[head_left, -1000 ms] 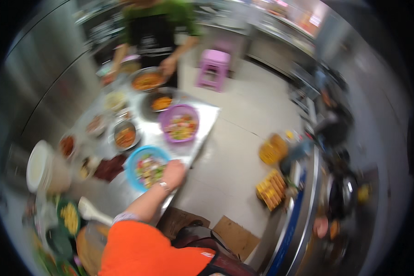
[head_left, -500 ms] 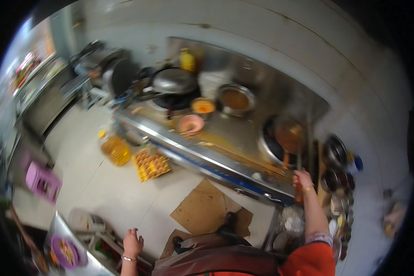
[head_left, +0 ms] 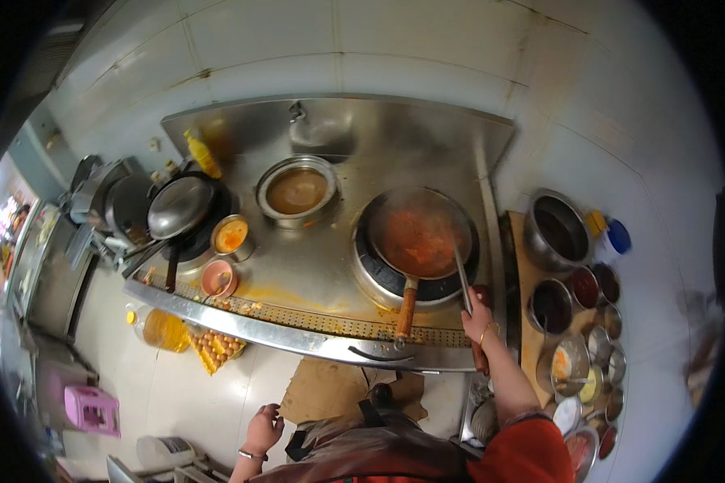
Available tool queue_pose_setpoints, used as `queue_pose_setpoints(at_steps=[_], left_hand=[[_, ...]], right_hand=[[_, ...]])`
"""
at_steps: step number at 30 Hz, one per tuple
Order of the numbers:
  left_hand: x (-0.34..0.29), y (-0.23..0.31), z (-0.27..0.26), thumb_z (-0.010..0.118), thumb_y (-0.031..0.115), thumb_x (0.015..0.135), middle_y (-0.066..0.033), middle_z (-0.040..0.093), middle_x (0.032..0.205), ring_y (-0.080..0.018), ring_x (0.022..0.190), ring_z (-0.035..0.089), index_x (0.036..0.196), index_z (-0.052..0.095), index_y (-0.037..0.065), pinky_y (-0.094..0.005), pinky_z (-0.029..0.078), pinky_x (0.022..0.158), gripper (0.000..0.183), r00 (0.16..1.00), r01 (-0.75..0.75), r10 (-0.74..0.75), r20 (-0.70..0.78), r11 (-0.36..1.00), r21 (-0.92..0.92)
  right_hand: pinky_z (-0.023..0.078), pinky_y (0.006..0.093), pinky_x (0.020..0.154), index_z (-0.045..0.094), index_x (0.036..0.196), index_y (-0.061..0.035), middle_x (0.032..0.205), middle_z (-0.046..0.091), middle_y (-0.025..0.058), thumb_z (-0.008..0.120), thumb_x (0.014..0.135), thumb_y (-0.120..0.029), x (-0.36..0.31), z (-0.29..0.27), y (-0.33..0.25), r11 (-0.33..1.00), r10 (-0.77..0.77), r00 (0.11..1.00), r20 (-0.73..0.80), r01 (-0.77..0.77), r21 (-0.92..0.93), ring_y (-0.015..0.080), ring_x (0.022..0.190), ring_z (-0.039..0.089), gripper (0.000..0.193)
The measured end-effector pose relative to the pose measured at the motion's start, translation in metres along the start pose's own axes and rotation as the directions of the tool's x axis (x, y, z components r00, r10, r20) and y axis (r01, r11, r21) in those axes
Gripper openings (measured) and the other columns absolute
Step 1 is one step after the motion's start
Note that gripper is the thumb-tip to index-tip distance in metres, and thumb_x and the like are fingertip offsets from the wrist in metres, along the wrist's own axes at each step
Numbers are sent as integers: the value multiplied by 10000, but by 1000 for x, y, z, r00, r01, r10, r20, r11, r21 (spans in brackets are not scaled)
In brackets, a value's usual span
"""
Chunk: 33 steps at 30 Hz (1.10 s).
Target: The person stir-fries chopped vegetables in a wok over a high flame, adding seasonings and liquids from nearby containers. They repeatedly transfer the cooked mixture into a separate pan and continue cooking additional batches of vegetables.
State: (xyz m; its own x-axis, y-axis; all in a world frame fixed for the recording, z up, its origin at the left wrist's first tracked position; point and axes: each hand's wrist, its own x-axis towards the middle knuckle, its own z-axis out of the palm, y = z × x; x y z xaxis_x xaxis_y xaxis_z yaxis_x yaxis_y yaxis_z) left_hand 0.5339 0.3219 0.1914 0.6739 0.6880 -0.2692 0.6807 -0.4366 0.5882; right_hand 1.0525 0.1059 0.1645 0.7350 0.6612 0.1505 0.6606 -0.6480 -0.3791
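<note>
My right hand (head_left: 476, 316) is closed around the handle of a long metal wok utensil (head_left: 461, 270). A wooden end of it sticks out below my fist. Its far end reaches into a wok (head_left: 376, 249) on the right burner, where I cannot make out its shape. Steam rises from the reddish-orange food (head_left: 417, 240) in the wok. The wok's wooden handle (head_left: 407, 307) points toward me, left of my right hand and apart from it. My left hand (head_left: 263, 431) hangs low beside my apron, empty, with loosely bent fingers apart.
A pot of brown liquid (head_left: 298, 191), a lidded wok (head_left: 180, 208) and an orange-filled container (head_left: 231, 235) stand left on the steel stove. Seasoning bowls (head_left: 551, 306) crowd the board at right. An oil jug (head_left: 163, 328) and egg tray (head_left: 215, 349) sit on the floor.
The view has swung right, bringing the stove and right wok nearer the middle. My right hand still grips the utensil; my left hand stays low and empty.
</note>
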Motion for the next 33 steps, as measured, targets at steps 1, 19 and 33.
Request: queue_pose_setpoints(at_steps=[1, 19, 33], left_hand=[[1, 5, 2, 563, 114, 755, -154, 613, 888, -293, 788, 612, 1029, 553, 19, -383, 502, 694, 291, 999, 32, -33, -30, 998, -46], [285, -57, -223, 561, 100, 728, -184, 488, 1072, -339, 947, 529, 1207, 398, 6, -396, 457, 791, 515, 928, 169, 78, -364, 783, 599], [471, -201, -364, 412, 238, 888, -126, 174, 1461, -272, 1344, 192, 1413, 162, 144, -504, 166, 1073, 589, 947, 2, 315, -59, 180, 984]], right_hand=[[472, 330, 493, 267, 1381, -139, 863, 607, 165, 525, 820, -91, 3, 6, -8, 985, 56, 998, 29, -60, 164, 218, 488, 563, 619], [464, 376, 687, 369, 1286, 7, 768, 581, 153, 614, 756, -136, -3, -34, -30, 1000, 24, 997, 77, -25, 10, 313, 689, 566, 601], [453, 364, 743, 531, 1164, -43, 958, 600, 131, 477, 898, -413, 33, -24, -351, 992, 105, 994, -6, -105, 74, 276, 854, 570, 458]])
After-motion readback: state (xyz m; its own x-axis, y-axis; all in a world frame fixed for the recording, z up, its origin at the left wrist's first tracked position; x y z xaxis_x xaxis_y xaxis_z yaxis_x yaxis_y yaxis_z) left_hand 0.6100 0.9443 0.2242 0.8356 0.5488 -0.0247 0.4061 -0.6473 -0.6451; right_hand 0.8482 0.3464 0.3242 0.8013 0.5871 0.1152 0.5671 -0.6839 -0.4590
